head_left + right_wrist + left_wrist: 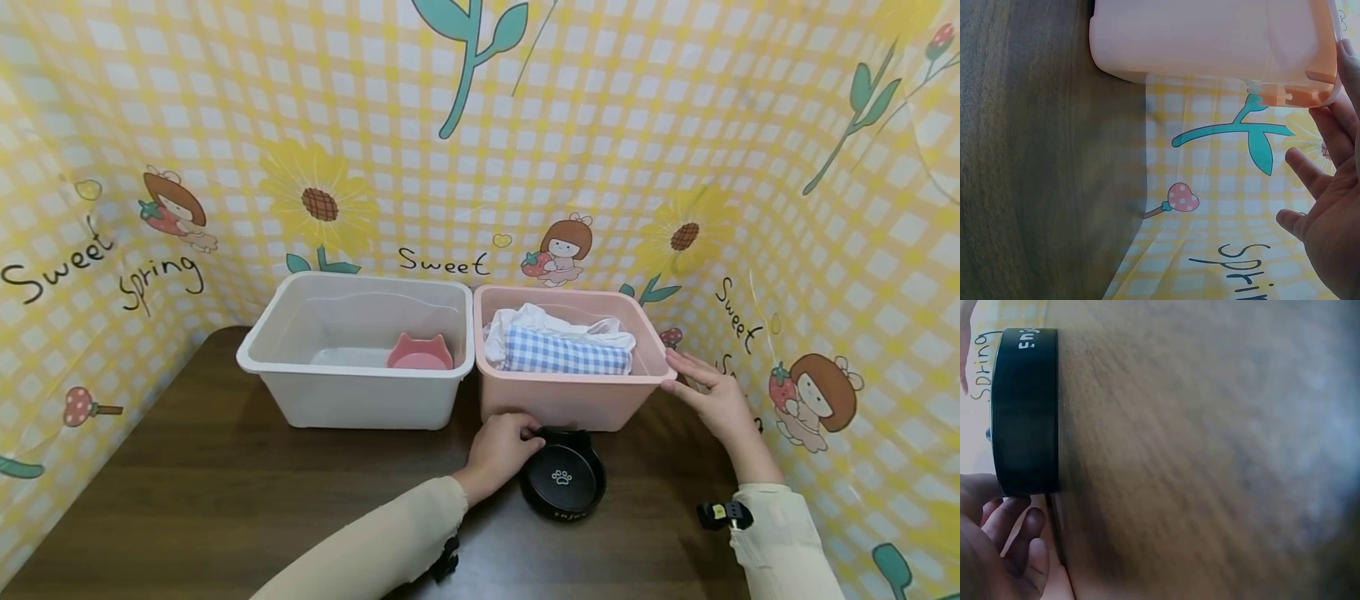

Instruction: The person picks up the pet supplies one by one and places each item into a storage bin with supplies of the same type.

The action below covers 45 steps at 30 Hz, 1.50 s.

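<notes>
A black pet bowl (pixel 564 482) with a white paw print inside lies upright on the table in front of the pink bin. My left hand (pixel 501 454) pinches its edge at the far left, thumb over the rim. In the left wrist view the fingers (pixel 1015 540) curl by the side of the bowl (pixel 1027 419). My right hand (pixel 712 398) holds the right front corner of the pink bin (pixel 562 402) by its rim, with the other fingers spread in the right wrist view. Inside that bin lies a blue-and-white checked cloth (pixel 567 350) with white fabric (pixel 528 319) behind it.
A white bin (pixel 367 400) stands left of the pink one, their rims side by side. Within it sits a pink cat-eared bowl (pixel 420 352). Behind both bins and at the sides hangs a yellow checked curtain (pixel 420 200). The table (pixel 225 500) is dark wood.
</notes>
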{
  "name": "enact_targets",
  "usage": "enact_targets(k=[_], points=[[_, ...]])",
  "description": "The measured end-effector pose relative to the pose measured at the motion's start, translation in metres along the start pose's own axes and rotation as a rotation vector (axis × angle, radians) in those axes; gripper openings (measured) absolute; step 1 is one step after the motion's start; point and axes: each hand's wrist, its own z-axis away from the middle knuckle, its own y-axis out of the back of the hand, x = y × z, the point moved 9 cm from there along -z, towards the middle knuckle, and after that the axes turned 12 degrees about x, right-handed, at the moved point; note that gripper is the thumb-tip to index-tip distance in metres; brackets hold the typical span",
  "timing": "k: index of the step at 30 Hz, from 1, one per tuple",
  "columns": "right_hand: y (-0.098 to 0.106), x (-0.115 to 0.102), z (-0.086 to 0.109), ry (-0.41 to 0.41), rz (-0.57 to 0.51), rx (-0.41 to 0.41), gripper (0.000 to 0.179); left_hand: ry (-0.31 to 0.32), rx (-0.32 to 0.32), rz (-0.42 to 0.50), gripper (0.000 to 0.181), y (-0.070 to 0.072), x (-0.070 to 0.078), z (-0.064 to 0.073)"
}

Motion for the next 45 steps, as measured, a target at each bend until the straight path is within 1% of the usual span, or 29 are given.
enact_targets(k=[6,10,16,19,24,28,30,35,42,45], points=[[-0.002,0.000,-0.001,0.009,-0.008,-0.006,0.057,0.010,0.039,0.024,0.009,0.005,0.000,0.003],[-0.001,0.000,-0.002,0.021,-0.002,-0.002,0.057,-0.002,0.058,0.023,0.008,0.009,0.001,0.005],[0.000,0.001,-0.002,0.030,0.008,-0.004,0.056,-0.035,0.054,0.034,0.007,0.016,0.005,0.009],[0.000,0.001,0.000,0.025,0.015,-0.011,0.056,-0.049,0.060,0.039,0.006,0.021,0.008,0.012],[0.000,0.003,0.000,0.004,0.016,-0.017,0.057,-0.051,0.052,0.048,0.004,0.031,0.012,0.013],[-0.001,0.001,-0.002,-0.011,-0.005,-0.027,0.058,-0.058,0.039,0.059,0.005,0.043,0.015,0.010],[0.000,-0.001,-0.004,-0.024,-0.018,-0.026,0.059,-0.074,0.050,0.062,0.007,0.052,0.019,0.008],[0.001,-0.002,-0.005,-0.042,-0.012,-0.032,0.060,-0.123,0.079,0.086,0.008,0.074,0.031,0.007],[0.000,0.003,-0.002,-0.066,-0.006,-0.043,0.060,-0.205,0.094,0.207,0.009,0.103,0.049,0.010],[-0.001,0.003,-0.002,-0.070,-0.011,-0.051,0.061,-0.254,0.099,0.224,0.011,0.117,0.058,0.010]])
